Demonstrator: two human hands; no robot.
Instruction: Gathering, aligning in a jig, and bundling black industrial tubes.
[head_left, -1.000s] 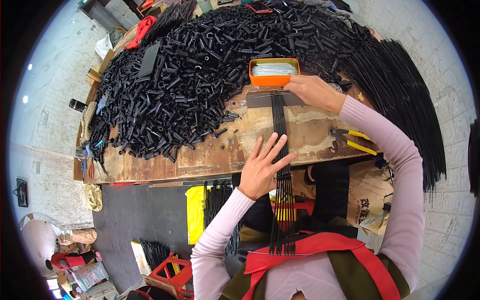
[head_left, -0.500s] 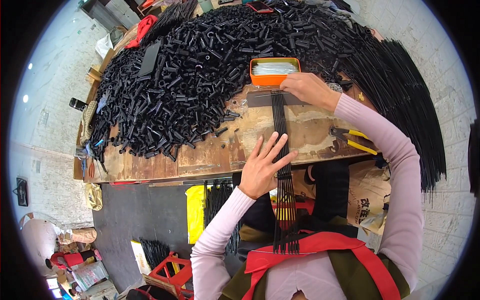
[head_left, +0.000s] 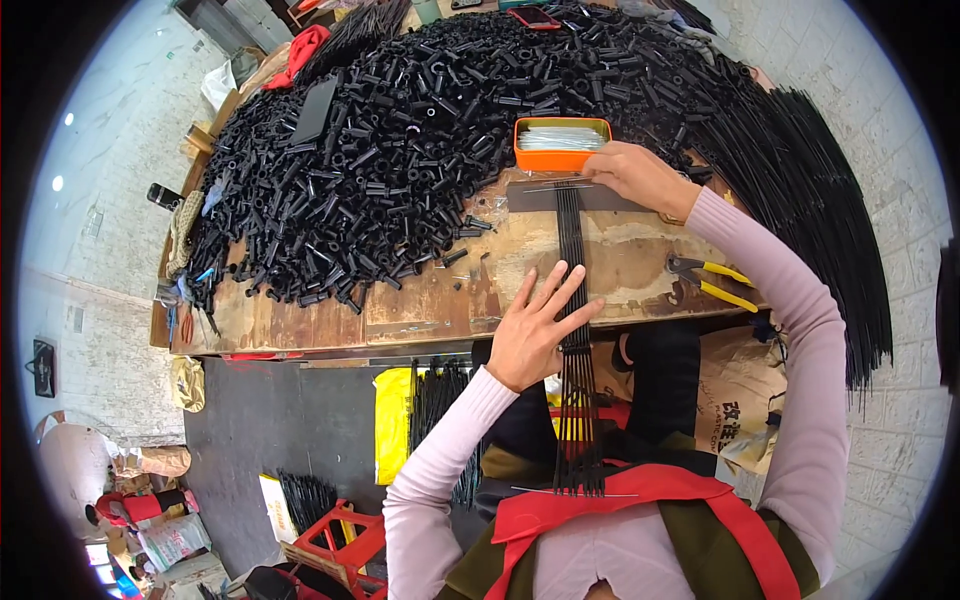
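My left hand lies with fingers spread on a row of thin black rods, pressing them flat across the table's front edge. The rods' near ends reach toward my lap, where a thin metal wire lies crosswise. Their far ends rest on a dark grey block. There my right hand is closed in a pinch on a thin metal wire that lies across the rod ends. Just behind stands an orange tin, holding many similar silvery wires.
A large heap of short black tubes covers the back and left of the wooden table. Yellow-handled pliers lie at right, beside long black rods. A dark flat phone-like slab rests on the heap. A red stool stands lower left.
The whole view has shifted slightly. My right hand stays at the far rod ends with the wire, and my left hand remains spread on the rods.
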